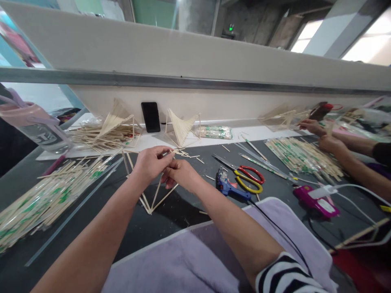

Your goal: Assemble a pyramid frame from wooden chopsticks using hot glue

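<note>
A frame of thin wooden sticks (165, 200) stands on the dark table, its lower sticks meeting in a corner near me. My left hand (152, 165) is closed in a pinch at the frame's upper part. Right beside it, my right hand (182, 174) pinches the same place, fingertips nearly touching the left ones. The exact joint between the fingers is hidden. Short stick pieces (186, 154) lie just behind my hands. To the right rest a blue glue gun (230, 189) and scissors (247, 177) with red and yellow handles.
Finished-looking stick models (181, 128) stand at the back by a black phone (150, 116). Bagged sticks (58, 195) lie left, more (302, 156) right. A pink power strip (316, 201), a lilac cloth (183, 260) and a pink-lidded jug (36, 126) flank me. Another person's hands (324, 136) work at right.
</note>
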Demonstrator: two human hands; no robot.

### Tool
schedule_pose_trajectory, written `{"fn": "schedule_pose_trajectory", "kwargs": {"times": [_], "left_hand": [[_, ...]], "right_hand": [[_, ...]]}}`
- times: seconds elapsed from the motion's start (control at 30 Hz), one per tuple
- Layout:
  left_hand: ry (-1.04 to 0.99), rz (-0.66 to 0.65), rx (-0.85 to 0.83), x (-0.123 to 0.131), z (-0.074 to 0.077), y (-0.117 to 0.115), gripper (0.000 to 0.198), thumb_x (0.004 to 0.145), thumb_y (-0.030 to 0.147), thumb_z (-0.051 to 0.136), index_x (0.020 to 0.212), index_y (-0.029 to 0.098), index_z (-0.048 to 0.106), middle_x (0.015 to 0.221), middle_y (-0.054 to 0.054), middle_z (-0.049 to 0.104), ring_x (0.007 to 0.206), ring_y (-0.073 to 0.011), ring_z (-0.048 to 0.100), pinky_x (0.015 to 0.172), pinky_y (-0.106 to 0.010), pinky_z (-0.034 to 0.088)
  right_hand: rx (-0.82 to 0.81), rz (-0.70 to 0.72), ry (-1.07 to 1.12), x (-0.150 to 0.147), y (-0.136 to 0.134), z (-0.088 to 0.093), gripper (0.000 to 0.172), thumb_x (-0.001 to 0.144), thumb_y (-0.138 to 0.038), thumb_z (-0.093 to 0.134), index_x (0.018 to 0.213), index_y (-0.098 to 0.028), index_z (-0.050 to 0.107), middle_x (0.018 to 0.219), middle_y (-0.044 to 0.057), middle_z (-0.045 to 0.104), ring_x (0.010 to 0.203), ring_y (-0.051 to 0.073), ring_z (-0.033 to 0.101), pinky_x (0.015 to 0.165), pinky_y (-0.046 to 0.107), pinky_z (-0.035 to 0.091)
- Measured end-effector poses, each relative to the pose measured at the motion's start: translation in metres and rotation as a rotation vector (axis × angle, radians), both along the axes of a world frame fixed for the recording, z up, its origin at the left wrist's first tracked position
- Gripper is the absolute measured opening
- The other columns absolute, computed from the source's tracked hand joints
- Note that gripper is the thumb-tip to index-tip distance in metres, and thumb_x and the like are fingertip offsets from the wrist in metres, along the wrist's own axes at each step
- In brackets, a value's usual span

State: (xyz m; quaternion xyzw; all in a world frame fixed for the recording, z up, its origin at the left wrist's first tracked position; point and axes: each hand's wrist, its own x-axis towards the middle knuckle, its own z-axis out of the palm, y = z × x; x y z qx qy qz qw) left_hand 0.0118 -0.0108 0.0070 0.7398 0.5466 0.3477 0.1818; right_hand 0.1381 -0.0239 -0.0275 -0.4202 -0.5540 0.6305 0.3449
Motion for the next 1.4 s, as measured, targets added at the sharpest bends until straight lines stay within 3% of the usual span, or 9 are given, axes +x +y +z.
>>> {"fn": "schedule_pose_trajectory", "kwargs": {"times": [0.27, 0.43, 0.6, 0.73, 0.87, 1.0, 1.13, 1.27, 1.4], "left_hand": [[0.015, -0.008, 0.022, 0.0, -0.001, 0.0, 0.036, 0.076, 0.044, 0.054, 0.096, 0.02, 0.07, 0.084, -0.003, 0.072, 0.073, -0.018, 0.063, 0.064, -0.025, 0.045], [-0.007, -0.024, 0.032, 0.001, 0.0, 0.001, 0.035, 0.075, 0.044, 0.055, 0.095, 0.019, 0.07, 0.084, -0.003, 0.072, 0.074, -0.0186, 0.062, 0.068, -0.026, 0.045], [-0.052, -0.051, 0.01, 0.0, -0.003, 0.003, 0.037, 0.075, 0.046, 0.056, 0.096, 0.019, 0.07, 0.087, -0.004, 0.071, 0.077, -0.0201, 0.062, 0.07, -0.027, 0.046], [-0.052, -0.05, 0.003, -0.001, -0.004, 0.003, 0.037, 0.075, 0.047, 0.057, 0.097, 0.019, 0.069, 0.09, -0.004, 0.071, 0.077, -0.0199, 0.062, 0.073, -0.028, 0.046], [-0.003, -0.034, 0.005, -0.001, -0.002, 0.004, 0.036, 0.075, 0.048, 0.056, 0.093, 0.02, 0.07, 0.09, -0.004, 0.071, 0.079, -0.0207, 0.062, 0.074, -0.029, 0.045], [0.009, -0.025, 0.005, -0.002, -0.003, 0.005, 0.035, 0.075, 0.049, 0.055, 0.091, 0.022, 0.07, 0.088, -0.003, 0.071, 0.079, -0.0206, 0.062, 0.075, -0.029, 0.044], [-0.017, -0.019, 0.002, -0.003, -0.006, 0.005, 0.036, 0.075, 0.049, 0.055, 0.094, 0.023, 0.07, 0.089, -0.002, 0.071, 0.077, -0.0195, 0.062, 0.073, -0.028, 0.044], [-0.029, -0.019, 0.005, -0.001, -0.002, 0.002, 0.035, 0.074, 0.046, 0.056, 0.093, 0.02, 0.07, 0.087, -0.003, 0.071, 0.076, -0.0187, 0.062, 0.07, -0.026, 0.043], [-0.044, -0.018, 0.006, 0.001, 0.004, -0.002, 0.034, 0.074, 0.044, 0.057, 0.091, 0.019, 0.071, 0.085, -0.003, 0.072, 0.074, -0.0188, 0.062, 0.069, -0.026, 0.043]], "right_hand": [[0.05, 0.058, -0.061, 0.004, 0.003, 0.002, 0.015, 0.084, -0.02, 0.051, 0.071, -0.015, 0.057, 0.058, -0.002, 0.062, 0.04, 0.01, 0.056, 0.044, 0.022, 0.048], [0.127, 0.196, -0.314, 0.04, 0.003, 0.028, 0.01, 0.082, -0.021, 0.054, 0.085, -0.016, 0.062, 0.06, -0.001, 0.064, 0.042, 0.01, 0.057, 0.043, 0.021, 0.048], [0.331, -0.037, -0.361, 0.084, -0.009, 0.065, 0.022, 0.086, -0.031, 0.05, 0.098, -0.017, 0.062, 0.07, 0.001, 0.065, 0.047, 0.006, 0.057, 0.048, 0.018, 0.047], [0.405, -0.117, -0.574, 0.106, -0.018, 0.073, 0.025, 0.087, -0.035, 0.047, 0.095, -0.017, 0.062, 0.076, 0.003, 0.065, 0.05, 0.007, 0.057, 0.053, 0.02, 0.045], [0.452, -0.164, -1.017, 0.133, -0.026, 0.058, 0.025, 0.087, -0.032, 0.045, 0.083, -0.017, 0.064, 0.073, 0.003, 0.065, 0.059, 0.01, 0.059, 0.06, 0.023, 0.041], [0.464, -0.145, -1.277, 0.167, -0.039, 0.027, 0.024, 0.086, -0.023, 0.04, 0.094, -0.019, 0.063, 0.091, 0.006, 0.067, 0.084, 0.017, 0.061, 0.072, 0.026, 0.042], [0.477, -0.046, -1.392, 0.183, -0.055, -0.01, 0.054, 0.071, -0.014, 0.051, 0.125, -0.015, 0.047, 0.129, 0.011, 0.051, 0.118, 0.024, 0.045, 0.095, 0.033, 0.035], [0.421, -0.069, -1.48, 0.177, -0.062, -0.038, 0.074, 0.065, -0.01, 0.052, 0.136, -0.012, 0.032, 0.131, 0.015, 0.048, 0.12, 0.028, 0.043, 0.096, 0.039, 0.036], [0.54, -0.105, -1.463, 0.176, -0.057, -0.053, 0.083, 0.06, 0.0, 0.048, 0.14, -0.008, 0.024, 0.125, 0.019, 0.051, 0.118, 0.028, 0.045, 0.094, 0.039, 0.038]]}}
